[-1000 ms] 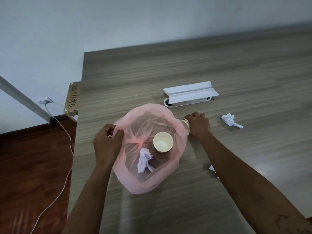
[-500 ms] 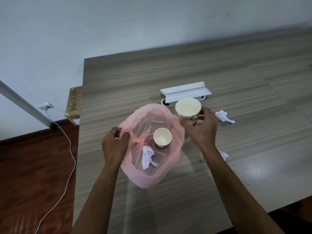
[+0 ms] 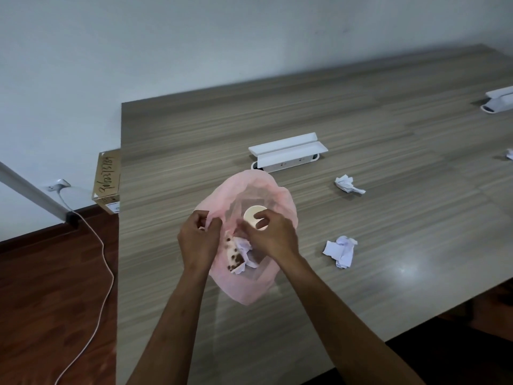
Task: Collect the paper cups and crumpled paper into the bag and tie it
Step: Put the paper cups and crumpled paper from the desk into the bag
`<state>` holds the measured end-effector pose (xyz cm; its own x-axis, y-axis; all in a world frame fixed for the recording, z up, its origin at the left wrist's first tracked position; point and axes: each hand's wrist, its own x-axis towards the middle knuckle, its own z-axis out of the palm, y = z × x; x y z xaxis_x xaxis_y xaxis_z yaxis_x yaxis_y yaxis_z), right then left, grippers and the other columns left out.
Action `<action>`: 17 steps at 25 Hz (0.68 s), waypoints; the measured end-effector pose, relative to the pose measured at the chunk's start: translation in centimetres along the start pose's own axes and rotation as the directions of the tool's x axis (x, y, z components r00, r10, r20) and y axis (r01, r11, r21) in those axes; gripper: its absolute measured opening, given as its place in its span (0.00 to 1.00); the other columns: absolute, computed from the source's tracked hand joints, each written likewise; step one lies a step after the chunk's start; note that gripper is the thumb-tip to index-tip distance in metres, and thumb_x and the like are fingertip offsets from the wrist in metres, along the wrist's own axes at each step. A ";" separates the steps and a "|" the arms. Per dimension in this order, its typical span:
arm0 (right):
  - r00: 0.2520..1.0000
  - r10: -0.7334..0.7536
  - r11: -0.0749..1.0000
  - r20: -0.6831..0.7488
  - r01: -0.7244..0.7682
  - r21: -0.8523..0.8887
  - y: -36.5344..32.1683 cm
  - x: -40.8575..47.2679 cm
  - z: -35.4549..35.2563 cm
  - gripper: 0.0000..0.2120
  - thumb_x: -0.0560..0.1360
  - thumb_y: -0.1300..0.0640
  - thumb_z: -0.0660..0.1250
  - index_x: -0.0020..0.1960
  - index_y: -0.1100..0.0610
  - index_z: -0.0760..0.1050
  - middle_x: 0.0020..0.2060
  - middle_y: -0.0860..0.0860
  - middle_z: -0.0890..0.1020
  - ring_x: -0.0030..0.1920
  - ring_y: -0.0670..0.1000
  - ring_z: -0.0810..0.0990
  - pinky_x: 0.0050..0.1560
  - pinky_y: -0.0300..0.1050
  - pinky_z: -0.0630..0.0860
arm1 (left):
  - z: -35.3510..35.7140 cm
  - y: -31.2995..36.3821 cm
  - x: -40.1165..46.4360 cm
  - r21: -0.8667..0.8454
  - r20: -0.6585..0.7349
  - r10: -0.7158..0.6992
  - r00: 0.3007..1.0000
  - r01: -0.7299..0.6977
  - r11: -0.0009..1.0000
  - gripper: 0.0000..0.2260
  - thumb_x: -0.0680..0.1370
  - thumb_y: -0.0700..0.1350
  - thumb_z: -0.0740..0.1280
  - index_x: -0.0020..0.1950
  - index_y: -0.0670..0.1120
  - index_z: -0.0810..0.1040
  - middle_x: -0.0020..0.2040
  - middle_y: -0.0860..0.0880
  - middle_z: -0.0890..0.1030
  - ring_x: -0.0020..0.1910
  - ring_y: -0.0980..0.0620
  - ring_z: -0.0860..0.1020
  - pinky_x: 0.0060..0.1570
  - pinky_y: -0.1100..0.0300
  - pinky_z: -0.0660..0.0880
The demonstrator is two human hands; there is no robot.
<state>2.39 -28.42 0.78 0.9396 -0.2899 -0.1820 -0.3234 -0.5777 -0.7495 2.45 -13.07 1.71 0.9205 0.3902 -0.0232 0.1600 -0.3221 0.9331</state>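
**Bag held open while a cup goes in**

The pink plastic bag (image 3: 251,287) sits on the tabletop (image 3: 361,287) near its left edge, mouth up and gaping. The left hand (image 3: 198,240) pinches the near-left rim of the bag and lifts it, which looks meant to keep the mouth wide so things drop in without snagging. The right hand (image 3: 273,236) reaches into the opening with its fingers curled around a paper cup (image 3: 254,215), whose pale inside faces up. I judge the cup is being set down inside, though the fingers hide whether it is gripped or already let go. Below it in the bag lie a spotted cup (image 3: 233,254) on its side and some crumpled paper (image 3: 245,245).

Outside the bag, one crumpled paper ball (image 3: 341,250) lies just to the right, within easy reach of the right hand. Another paper ball (image 3: 348,184) sits farther back, and a third scrap (image 3: 509,154) shows at the far right edge. So collecting is only partly done, and tying comes later. A white cable box (image 3: 288,152) stands open just behind the bag.
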 end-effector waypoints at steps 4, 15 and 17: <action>0.873 -0.106 0.994 -0.476 0.078 -0.078 5.3 1.6 -4.6 0.10 0.71 0.47 0.71 0.49 0.51 0.79 0.43 0.48 0.80 0.49 0.54 0.77 0.45 0.48 0.75 | 1.0 0.1 -0.8 -0.064 0.016 -0.031 0.999 0.032 0.997 0.02 0.72 0.41 0.69 0.41 0.48 0.81 0.38 0.51 0.83 0.38 0.53 0.79 0.39 0.60 0.73; 0.970 0.237 0.871 -0.056 -0.237 -0.429 17.6 1.9 -9.3 0.17 0.76 0.54 0.68 0.64 0.52 0.73 0.64 0.58 0.69 0.64 0.60 0.70 0.62 0.51 0.71 | 6.0 3.1 -5.0 -0.075 0.027 -0.060 0.998 0.062 0.995 0.06 0.73 0.42 0.69 0.39 0.52 0.79 0.37 0.56 0.82 0.37 0.59 0.78 0.40 0.61 0.71; 0.984 0.174 0.901 -0.045 -0.177 -0.396 18.6 2.1 -9.9 0.12 0.76 0.61 0.66 0.58 0.59 0.78 0.58 0.61 0.73 0.58 0.61 0.76 0.59 0.50 0.74 | 6.9 3.9 -6.0 -0.089 0.010 -0.051 0.999 0.052 0.995 0.07 0.73 0.41 0.69 0.38 0.52 0.79 0.37 0.55 0.81 0.37 0.58 0.77 0.40 0.61 0.72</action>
<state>-2.72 -47.32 -7.28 0.8630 -0.4198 -0.2812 -0.5025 -0.7713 -0.3906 0.03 -22.58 3.06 0.9145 0.3977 -0.0744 0.1752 -0.2235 0.9588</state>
